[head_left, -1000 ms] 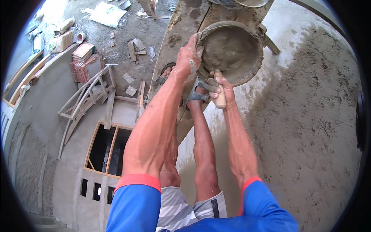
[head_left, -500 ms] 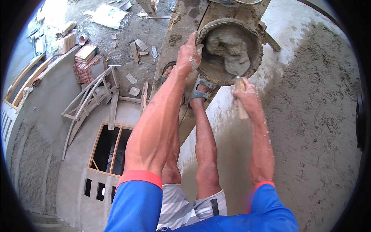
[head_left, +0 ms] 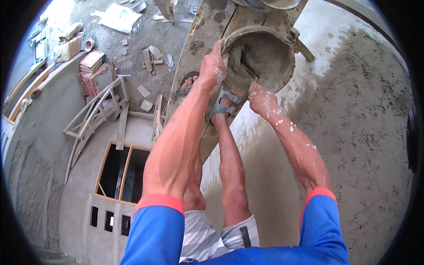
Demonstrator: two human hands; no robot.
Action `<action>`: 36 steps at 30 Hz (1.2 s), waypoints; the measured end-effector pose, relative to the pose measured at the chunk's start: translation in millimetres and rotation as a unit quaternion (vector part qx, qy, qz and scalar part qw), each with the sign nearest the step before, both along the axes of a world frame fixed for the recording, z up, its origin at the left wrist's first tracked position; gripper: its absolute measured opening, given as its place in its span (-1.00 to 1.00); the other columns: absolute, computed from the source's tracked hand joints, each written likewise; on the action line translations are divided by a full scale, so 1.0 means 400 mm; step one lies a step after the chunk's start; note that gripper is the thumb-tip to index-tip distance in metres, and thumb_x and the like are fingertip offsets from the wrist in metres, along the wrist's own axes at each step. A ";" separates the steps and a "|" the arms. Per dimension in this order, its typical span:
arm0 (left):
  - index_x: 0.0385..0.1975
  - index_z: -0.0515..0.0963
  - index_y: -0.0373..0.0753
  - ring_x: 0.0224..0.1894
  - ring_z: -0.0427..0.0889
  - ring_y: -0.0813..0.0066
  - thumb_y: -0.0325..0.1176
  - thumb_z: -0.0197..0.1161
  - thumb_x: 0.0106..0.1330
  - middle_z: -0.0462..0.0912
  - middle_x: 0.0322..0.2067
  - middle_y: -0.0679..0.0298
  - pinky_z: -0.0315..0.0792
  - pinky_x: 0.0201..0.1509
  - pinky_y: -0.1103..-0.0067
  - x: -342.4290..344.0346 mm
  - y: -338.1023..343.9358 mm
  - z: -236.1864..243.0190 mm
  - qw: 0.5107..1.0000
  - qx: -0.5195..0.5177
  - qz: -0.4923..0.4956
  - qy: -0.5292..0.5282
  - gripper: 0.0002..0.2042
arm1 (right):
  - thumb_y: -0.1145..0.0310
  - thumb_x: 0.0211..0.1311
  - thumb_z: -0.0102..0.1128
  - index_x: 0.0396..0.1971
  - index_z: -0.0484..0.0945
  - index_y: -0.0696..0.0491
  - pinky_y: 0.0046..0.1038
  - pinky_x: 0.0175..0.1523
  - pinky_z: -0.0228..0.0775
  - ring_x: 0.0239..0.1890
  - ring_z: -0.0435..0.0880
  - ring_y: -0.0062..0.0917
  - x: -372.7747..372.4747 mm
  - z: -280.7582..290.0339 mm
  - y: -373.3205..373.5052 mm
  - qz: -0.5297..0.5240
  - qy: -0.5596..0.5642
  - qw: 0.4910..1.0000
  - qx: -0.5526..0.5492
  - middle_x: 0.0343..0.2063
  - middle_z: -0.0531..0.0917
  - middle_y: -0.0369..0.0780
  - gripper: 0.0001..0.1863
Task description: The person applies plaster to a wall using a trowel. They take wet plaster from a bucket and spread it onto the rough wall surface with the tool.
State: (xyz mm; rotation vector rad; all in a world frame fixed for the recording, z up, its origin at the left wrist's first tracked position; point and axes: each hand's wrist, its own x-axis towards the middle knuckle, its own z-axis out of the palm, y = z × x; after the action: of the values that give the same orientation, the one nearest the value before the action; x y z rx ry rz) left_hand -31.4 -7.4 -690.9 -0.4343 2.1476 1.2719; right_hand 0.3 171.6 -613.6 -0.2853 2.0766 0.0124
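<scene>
**Bucket (head_left: 288,70) gripped at one side, trowel (head_left: 251,72) set in from the other**

In the head view, your left hand (head_left: 214,66) is at the left edge of the bucket, its fingers grasping the rim. That hold probably steadies the bucket against the push of the tool and keeps its mouth facing you. Your right hand (head_left: 263,99) is at the near edge, lower and to the right, with its fingers clenched around the trowel's handle. Your fist hides most of that handle, while the metal end slants into the grey mortar (head_left: 265,48). Coming in from the near right seems to give the blade a clear way into the mix without crossing your left arm.

The bucket is beyond your feet, over the right part of the planks (head_left: 201,39), close to a short wooden piece (head_left: 304,49) that juts out past their edge. Its underside is hidden, so you cannot tell whether the planks carry its full weight. A second container (head_left: 282,3) is just beyond it, cut off by the upper edge. To the right is a rough, grey-coated surface (head_left: 353,110), within easy reach of your trowel side.
</scene>
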 end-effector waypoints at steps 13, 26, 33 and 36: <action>0.25 0.21 0.01 -0.05 0.53 -0.32 -0.29 0.14 0.30 0.59 -0.16 -0.25 0.39 0.01 0.05 0.019 -0.048 -0.028 1.000 -0.009 0.007 0.014 -0.50 | 0.43 0.22 -0.06 -0.19 0.48 0.17 -0.18 -0.09 0.55 -0.17 0.69 -0.16 -0.178 0.231 0.010 0.161 -0.087 0.982 0.043 -0.24 0.66 -0.01 -0.78; 0.25 0.19 -0.05 -0.09 0.55 -0.29 -0.33 0.15 0.29 0.60 -0.18 -0.21 0.42 -0.02 0.06 -0.005 -0.017 0.006 1.000 -0.012 -0.014 -0.016 -0.49 | 0.43 0.12 0.08 -0.34 0.66 0.11 -0.26 -0.15 0.59 -0.21 0.72 -0.24 -0.098 0.002 -0.010 0.060 0.086 0.994 0.032 -0.27 0.69 -0.11 -0.81; 0.26 0.19 0.02 -0.01 0.54 -0.26 -0.28 0.13 0.32 0.59 -0.13 -0.21 0.40 0.04 0.08 -0.029 0.010 0.020 0.999 0.002 -0.008 -0.049 -0.50 | 0.45 0.02 0.13 -0.33 0.69 0.14 -0.20 0.00 0.54 -0.05 0.67 -0.20 -0.111 -0.012 0.000 0.043 0.001 0.997 0.063 -0.17 0.68 -0.05 -0.77; 0.27 0.18 0.03 -0.01 0.54 -0.26 -0.28 0.14 0.32 0.59 -0.13 -0.21 0.40 0.04 0.07 0.001 -0.040 -0.005 0.999 -0.028 -0.007 -0.045 -0.49 | 0.45 0.01 0.07 -0.20 0.62 0.26 -0.19 0.07 0.49 0.02 0.62 -0.15 -0.182 0.052 -0.142 0.033 -0.220 0.972 0.077 -0.08 0.62 0.09 -0.66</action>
State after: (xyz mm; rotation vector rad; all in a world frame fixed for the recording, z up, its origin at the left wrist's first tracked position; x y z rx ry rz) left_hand -31.0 -23.5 -692.8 -0.4900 2.1104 1.1650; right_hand -72.5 114.9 -592.9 -0.2366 1.6156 0.1387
